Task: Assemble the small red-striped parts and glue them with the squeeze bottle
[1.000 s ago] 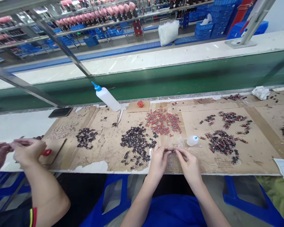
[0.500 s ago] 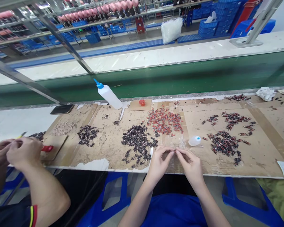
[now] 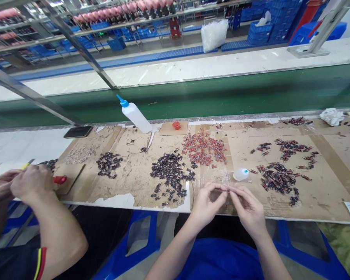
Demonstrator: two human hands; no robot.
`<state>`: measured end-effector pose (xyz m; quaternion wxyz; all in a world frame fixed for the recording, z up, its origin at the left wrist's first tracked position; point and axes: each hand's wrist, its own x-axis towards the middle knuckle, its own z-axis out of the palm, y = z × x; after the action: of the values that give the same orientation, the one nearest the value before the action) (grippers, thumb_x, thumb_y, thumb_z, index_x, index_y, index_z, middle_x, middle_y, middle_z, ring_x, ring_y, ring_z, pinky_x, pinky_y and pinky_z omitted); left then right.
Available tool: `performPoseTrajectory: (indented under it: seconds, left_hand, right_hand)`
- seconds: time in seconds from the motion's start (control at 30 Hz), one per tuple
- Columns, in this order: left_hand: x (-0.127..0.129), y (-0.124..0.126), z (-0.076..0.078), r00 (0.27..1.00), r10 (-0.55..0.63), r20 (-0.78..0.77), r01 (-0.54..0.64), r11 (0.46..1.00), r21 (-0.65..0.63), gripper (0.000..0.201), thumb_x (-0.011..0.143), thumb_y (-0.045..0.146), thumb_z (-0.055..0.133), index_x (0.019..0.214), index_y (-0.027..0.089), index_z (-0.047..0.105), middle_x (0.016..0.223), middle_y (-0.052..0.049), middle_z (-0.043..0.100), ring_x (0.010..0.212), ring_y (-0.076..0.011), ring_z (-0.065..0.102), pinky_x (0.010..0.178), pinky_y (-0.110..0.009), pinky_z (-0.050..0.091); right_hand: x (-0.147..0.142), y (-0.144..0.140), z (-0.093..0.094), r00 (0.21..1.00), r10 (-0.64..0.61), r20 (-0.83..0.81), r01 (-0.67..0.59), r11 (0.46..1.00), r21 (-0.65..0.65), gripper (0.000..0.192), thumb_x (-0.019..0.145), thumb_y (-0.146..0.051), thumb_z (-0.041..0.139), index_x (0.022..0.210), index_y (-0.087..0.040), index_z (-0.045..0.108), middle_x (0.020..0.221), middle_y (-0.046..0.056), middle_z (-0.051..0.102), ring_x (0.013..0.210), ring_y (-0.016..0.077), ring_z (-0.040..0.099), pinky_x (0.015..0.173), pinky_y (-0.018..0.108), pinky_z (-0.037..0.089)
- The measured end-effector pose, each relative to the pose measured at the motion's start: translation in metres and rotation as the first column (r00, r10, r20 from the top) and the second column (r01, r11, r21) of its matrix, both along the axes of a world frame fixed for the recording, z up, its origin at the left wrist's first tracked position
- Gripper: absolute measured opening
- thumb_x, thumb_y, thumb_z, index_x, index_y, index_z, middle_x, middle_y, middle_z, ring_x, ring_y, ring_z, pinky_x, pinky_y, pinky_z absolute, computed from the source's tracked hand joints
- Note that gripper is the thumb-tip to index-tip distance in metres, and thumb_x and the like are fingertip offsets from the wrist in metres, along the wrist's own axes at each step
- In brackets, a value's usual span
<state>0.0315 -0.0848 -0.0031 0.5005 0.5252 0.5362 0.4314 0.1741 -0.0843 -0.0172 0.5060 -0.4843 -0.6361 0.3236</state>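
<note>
My left hand [image 3: 206, 204] and my right hand [image 3: 247, 208] meet fingertip to fingertip over the near edge of the cardboard-covered bench [image 3: 251, 210], pinching a tiny dark part [image 3: 228, 190] between them. A heap of small dark parts [image 3: 170, 175] lies just left of my hands. A heap of red parts [image 3: 202, 149] lies beyond them. A mixed red-and-dark heap [image 3: 277, 177] sits to the right. A small white bottle with a blue tip [image 3: 240, 174] lies on its side just beyond my right hand.
A larger white squeeze bottle with a blue nozzle [image 3: 135, 115] leans at the bench's back, beside a red cap [image 3: 176, 125]. A green conveyor belt [image 3: 221, 93] runs behind. A co-worker's hands [image 3: 26, 182] work at the left. A black phone [image 3: 77, 132] lies near them.
My hands have drifted slightly right and toward me, still pinched together on the small part. The view shifted a little; the co-worker's hands stay busy at the left.
</note>
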Motion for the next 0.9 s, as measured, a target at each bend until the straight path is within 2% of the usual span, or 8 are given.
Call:
performPoseTrajectory:
  seconds: [0.07,0.17,0.27,0.33,0.5,0.67,0.77,0.9]
  left_hand:
    - [0.003,0.003,0.001,0.998,-0.053,-0.024,0.054,0.998,0.023,0.016,0.084,0.023,0.062,0.100,0.020,0.063,0.095,-0.005,0.072,0.095,-0.0186,0.066,0.095,-0.037,0.046]
    - [-0.010,0.017,0.006,0.962,-0.012,-0.272,0.031,0.997,0.068,0.029,0.082,0.022,0.066,0.110,0.024,0.059,0.099,-0.003,0.073,0.106,-0.0223,0.062,0.104,-0.048,0.032]
    - [-0.039,0.040,0.008,0.790,0.180,-0.586,-0.106,0.982,0.159,0.015,0.087,0.017,0.058,0.098,0.025,0.064,0.107,-0.004,0.072,0.110,-0.0249,0.057,0.102,-0.052,0.027]
    - [-0.057,0.057,0.007,0.678,0.219,-0.702,-0.108,0.974,0.200,0.020,0.089,0.012,0.051,0.089,0.025,0.067,0.103,-0.003,0.072,0.108,-0.0251,0.055,0.099,-0.050,0.027]
    - [-0.075,0.081,-0.003,0.508,0.110,-0.854,0.064,0.984,0.165,0.027,0.086,0.006,0.049,0.083,0.025,0.068,0.094,-0.005,0.072,0.100,-0.0258,0.053,0.092,-0.046,0.029]
    - [-0.077,0.080,-0.007,0.410,0.062,-0.910,0.112,0.987,0.118,0.031,0.086,0.002,0.045,0.093,0.023,0.066,0.102,-0.009,0.069,0.103,-0.0272,0.052,0.090,-0.045,0.032]
    - [-0.074,0.072,-0.003,0.400,0.063,-0.914,0.100,0.989,0.111,0.030,0.087,0.002,0.044,0.094,0.022,0.065,0.104,-0.010,0.067,0.104,-0.0260,0.052,0.089,-0.044,0.033]
    - [-0.055,0.051,0.000,0.576,0.064,-0.815,0.100,0.984,0.148,0.017,0.089,0.012,0.052,0.091,0.023,0.065,0.098,-0.004,0.069,0.100,-0.0222,0.056,0.089,-0.040,0.035]
  right_hand:
    - [0.018,-0.001,-0.003,0.998,-0.061,0.035,0.061,0.998,0.010,0.014,0.086,-0.028,0.061,0.090,-0.023,0.074,0.084,0.006,0.072,0.076,0.0185,0.069,0.068,0.031,0.059]
    - [0.047,0.002,-0.006,0.958,-0.271,0.089,0.269,0.962,0.041,0.012,0.083,-0.029,0.064,0.088,-0.023,0.073,0.089,0.006,0.073,0.079,0.0202,0.070,0.076,0.036,0.059]
    - [0.068,0.012,-0.005,0.896,-0.431,0.101,0.424,0.902,0.084,0.016,0.083,-0.033,0.064,0.092,-0.023,0.072,0.096,0.007,0.072,0.085,0.0224,0.069,0.078,0.040,0.058]
    - [0.074,0.021,-0.003,0.863,-0.481,0.154,0.461,0.875,0.148,0.019,0.083,-0.035,0.064,0.095,-0.023,0.072,0.105,0.008,0.070,0.095,0.0247,0.066,0.085,0.044,0.055]
    - [0.061,0.037,-0.007,0.857,-0.391,0.336,0.300,0.909,0.291,0.037,0.079,-0.047,0.068,0.106,-0.023,0.069,0.104,0.010,0.069,0.106,0.0295,0.058,0.094,0.053,0.047]
    - [0.040,0.047,-0.021,0.880,-0.279,0.385,0.201,0.952,0.230,0.043,0.078,-0.059,0.062,0.098,-0.021,0.067,0.094,0.012,0.070,0.108,0.0324,0.053,0.089,0.052,0.047]
    - [0.035,0.047,-0.021,0.919,-0.223,0.324,0.191,0.973,0.129,0.034,0.079,-0.053,0.063,0.095,-0.022,0.062,0.100,0.012,0.070,0.116,0.0316,0.053,0.095,0.051,0.045]
    - [0.032,0.040,-0.014,0.981,-0.158,0.111,0.170,0.979,-0.112,0.035,0.072,-0.047,0.072,0.088,-0.023,0.052,0.099,0.010,0.072,0.101,0.0284,0.065,0.087,0.046,0.051]
